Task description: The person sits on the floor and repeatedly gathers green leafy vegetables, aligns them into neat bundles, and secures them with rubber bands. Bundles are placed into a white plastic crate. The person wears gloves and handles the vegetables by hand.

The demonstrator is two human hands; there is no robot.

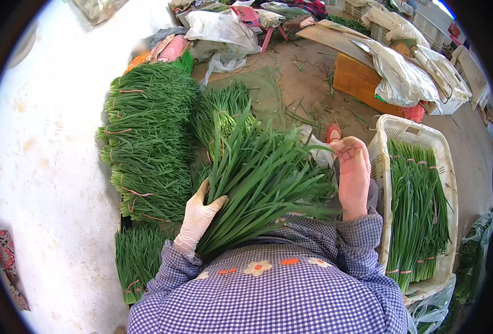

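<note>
My left hand [198,217], in a pale thin glove, grips a loose bunch of long green garlic chives [254,183] low in front of my checked apron. The leaves fan out up and to the right, across my lap. My right hand [352,173] is bare and raised beside the leaf tips, palm showing and fingers bent; a leaf tip reaches its fingers, and I cannot tell whether it is pinched. Left of the bunch stands a long stack of chives [150,137] tied with pinkish bands. More tied chives [225,121] lie just beyond the held bunch.
Close on my right, a white plastic crate [450,188] holds banded chives. A smaller stack of chives [136,259] is at the lower left, beside a white wall [54,167]. Ahead are plastic bags [223,31], a wooden board [355,79] and scattered leaves on the floor.
</note>
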